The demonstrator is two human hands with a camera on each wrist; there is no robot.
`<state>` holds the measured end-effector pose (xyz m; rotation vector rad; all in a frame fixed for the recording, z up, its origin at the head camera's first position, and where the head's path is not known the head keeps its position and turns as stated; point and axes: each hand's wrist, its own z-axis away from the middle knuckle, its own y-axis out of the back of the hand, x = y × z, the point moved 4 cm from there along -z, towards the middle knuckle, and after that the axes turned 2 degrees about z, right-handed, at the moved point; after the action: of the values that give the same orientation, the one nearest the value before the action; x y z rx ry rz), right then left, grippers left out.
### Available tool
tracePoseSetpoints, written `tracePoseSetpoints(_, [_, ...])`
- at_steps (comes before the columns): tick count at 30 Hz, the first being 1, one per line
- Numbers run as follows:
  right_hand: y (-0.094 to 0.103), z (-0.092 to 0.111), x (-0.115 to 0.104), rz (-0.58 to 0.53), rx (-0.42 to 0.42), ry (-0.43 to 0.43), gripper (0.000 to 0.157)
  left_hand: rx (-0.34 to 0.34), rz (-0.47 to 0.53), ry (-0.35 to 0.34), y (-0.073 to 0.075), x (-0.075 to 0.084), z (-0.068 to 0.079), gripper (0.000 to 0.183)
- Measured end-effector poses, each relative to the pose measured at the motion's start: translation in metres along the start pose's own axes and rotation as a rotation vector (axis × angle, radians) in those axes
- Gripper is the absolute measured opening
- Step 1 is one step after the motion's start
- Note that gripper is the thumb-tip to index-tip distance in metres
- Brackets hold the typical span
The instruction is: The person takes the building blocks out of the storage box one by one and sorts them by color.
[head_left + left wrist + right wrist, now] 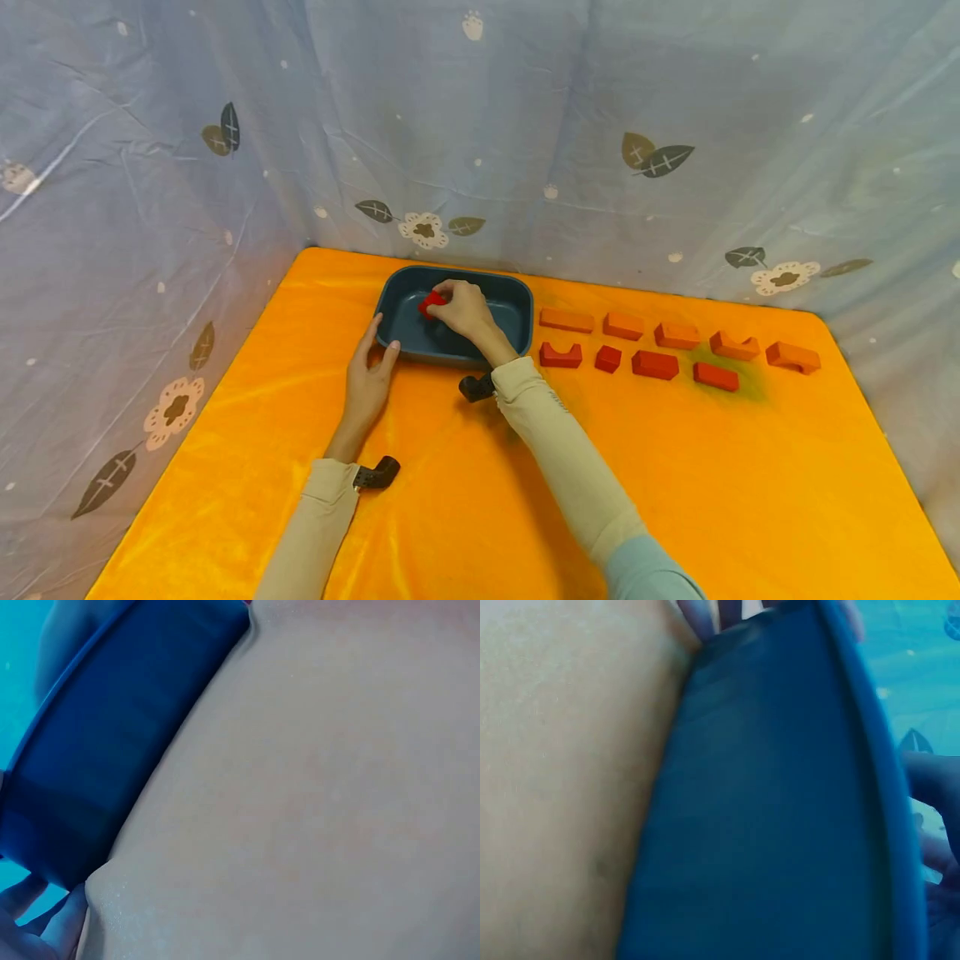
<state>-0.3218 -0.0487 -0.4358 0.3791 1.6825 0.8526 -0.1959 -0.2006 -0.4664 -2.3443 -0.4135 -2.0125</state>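
Note:
A dark blue plastic basin (450,360) sits near the back edge of the table, left of the blocks. Over its inside, my right hand (467,312) pinches a small red toy block (431,306) between thumb and fingers, which hide part of it. At the basin's front left corner is my left hand (366,385), fingers extended against the left side and thumb touching the front rim. Close up, the basin's wall (112,750) fills the upper left of the left wrist view. The right wrist view also shows its outer wall (772,787), with the red block out of sight.
To the basin's right, two rows of blocks lie on the yellow cloth (675,483). Behind are orange ones, including a plank (566,321) and an arch (793,357); in front are red ones, including a notched block (560,357) and a cube (608,359). Patterned curtains (525,150) stand behind and beside.

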Motion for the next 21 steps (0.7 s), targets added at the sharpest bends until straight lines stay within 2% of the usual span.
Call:
tracePoseSetpoints(5, [0.010,0.005,0.004,-0.017,-0.018,-0.006,0.029,0.002,-0.005,-0.008,-0.001,0.002,0.000,0.056])
tracePoseSetpoints(12, [0.030,0.015,0.009,-0.168,-0.027,-0.051,0.027,0.008,-0.022,-0.017,-0.001,0.003,0.001,0.057])
tracePoseSetpoints(19, [0.057,0.029,0.020,-0.197,0.030,-0.097,0.030,0.024,-0.034,-0.031,-0.002,-0.028,-0.009,0.057])
tracePoseSetpoints(21, [0.063,0.032,0.025,-0.223,0.043,-0.105,0.030,0.028,-0.039,-0.031,-0.002,-0.032,-0.009,0.057])
